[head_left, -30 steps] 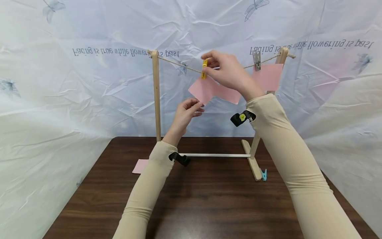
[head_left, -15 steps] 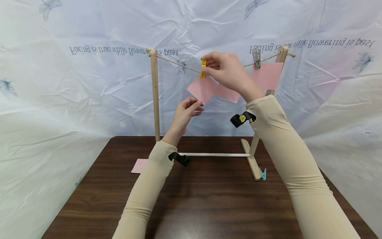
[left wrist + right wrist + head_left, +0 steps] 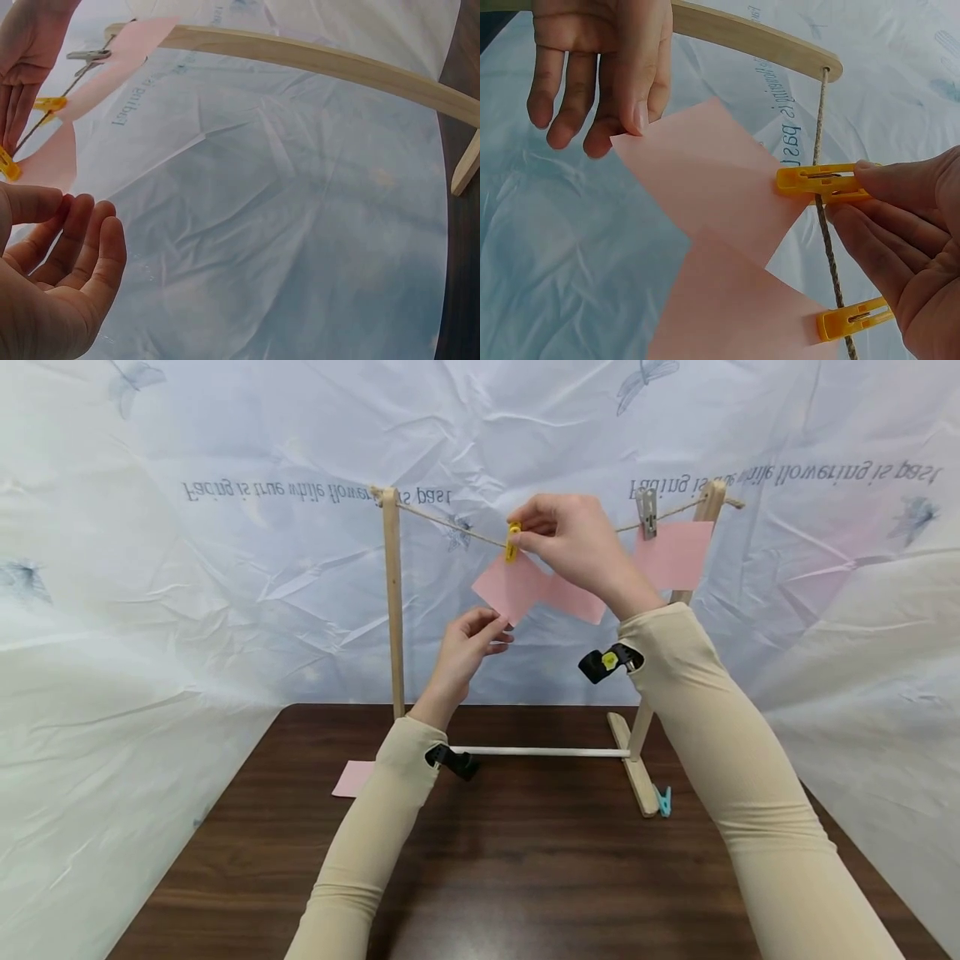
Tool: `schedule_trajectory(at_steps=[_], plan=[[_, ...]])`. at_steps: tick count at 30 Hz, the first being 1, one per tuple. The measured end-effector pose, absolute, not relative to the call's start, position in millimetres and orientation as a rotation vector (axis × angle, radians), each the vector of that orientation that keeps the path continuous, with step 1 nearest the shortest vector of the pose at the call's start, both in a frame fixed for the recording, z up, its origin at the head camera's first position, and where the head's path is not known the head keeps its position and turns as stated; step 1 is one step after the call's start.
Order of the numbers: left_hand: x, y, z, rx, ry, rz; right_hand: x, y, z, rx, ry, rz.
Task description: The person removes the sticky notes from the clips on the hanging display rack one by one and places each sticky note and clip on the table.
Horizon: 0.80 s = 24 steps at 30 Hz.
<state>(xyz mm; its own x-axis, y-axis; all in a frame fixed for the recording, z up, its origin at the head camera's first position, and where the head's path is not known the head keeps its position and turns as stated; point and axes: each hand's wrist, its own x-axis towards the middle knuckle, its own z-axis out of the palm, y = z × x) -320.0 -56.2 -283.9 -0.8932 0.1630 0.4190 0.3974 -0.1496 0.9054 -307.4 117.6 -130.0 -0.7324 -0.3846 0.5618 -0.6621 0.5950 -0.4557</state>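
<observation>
My right hand (image 3: pixel 573 539) pinches a yellow clothespin (image 3: pixel 817 181) between thumb and fingers, its tip over the rope (image 3: pixel 821 120) and on the corner of a pink paper square (image 3: pixel 716 169). The paper's lower corner is pinched by my left hand (image 3: pixel 468 643), between thumb and forefinger. Beside it hangs a second pink paper (image 3: pixel 727 304), partly overlapped by the first and clipped by another yellow clothespin (image 3: pixel 855 319). Farther right on the rope, a grey metal clip (image 3: pixel 647 512) holds a third pink paper (image 3: pixel 675 553).
The rope runs between two wooden posts (image 3: pixel 393 602), joined low down by a white rod (image 3: pixel 540 752). A pink paper (image 3: pixel 351 779) lies on the dark wood table (image 3: pixel 525 860), partly behind my left sleeve. A light blue clothespin (image 3: pixel 663 801) is at the right foot (image 3: pixel 633 768) of the stand.
The yellow clothespin in my right hand has tilted slightly and sits a little lower. My left hand keeps its pinch on the paper's corner; otherwise little differs.
</observation>
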Motion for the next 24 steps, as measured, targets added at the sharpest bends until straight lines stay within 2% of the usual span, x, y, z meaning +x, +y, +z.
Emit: schedule_trajectory(at_steps=[24], plan=[[-309,-75,-290,-0.621,-1.930,-2.152,-305,110,-131,0.795,-2.229,1.058]])
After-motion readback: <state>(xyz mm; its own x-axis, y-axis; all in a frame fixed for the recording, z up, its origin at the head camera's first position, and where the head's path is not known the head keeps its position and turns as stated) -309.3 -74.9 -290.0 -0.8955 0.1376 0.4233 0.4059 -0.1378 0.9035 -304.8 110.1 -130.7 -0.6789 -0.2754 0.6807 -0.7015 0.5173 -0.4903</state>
